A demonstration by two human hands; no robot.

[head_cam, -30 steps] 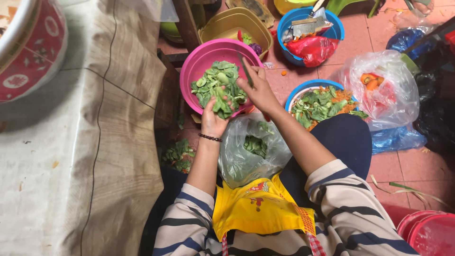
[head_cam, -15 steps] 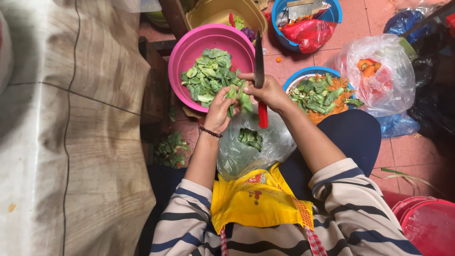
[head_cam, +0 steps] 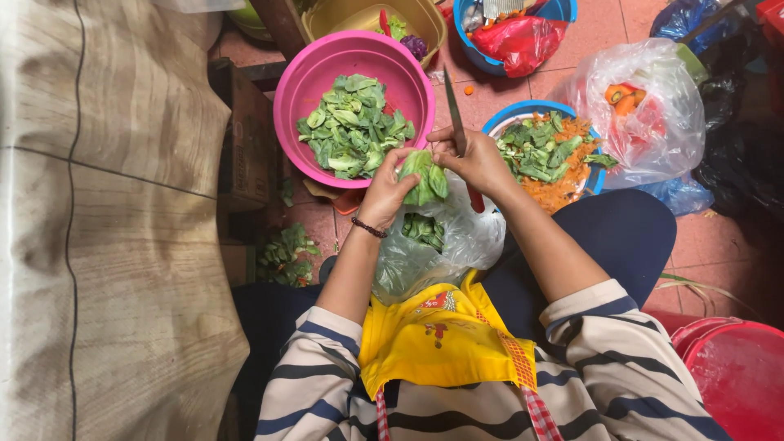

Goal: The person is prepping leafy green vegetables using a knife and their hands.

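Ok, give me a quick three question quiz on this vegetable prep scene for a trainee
1. True or false: the right hand holds a knife.
2. What does the left hand hold?
3. Where do the cut green leaves lie? A) pink basin B) red bucket C) yellow apron

Key:
1. True, blade pointing away from the person.
2. A bunch of leafy greens, over a clear plastic bag on the lap.
3. A.

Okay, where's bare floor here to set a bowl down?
Bare tile lies between the pink basin, the blue bowl of cut greens and the clear carrot bag. Everywhere nearer the left hand and right hand is crowded.
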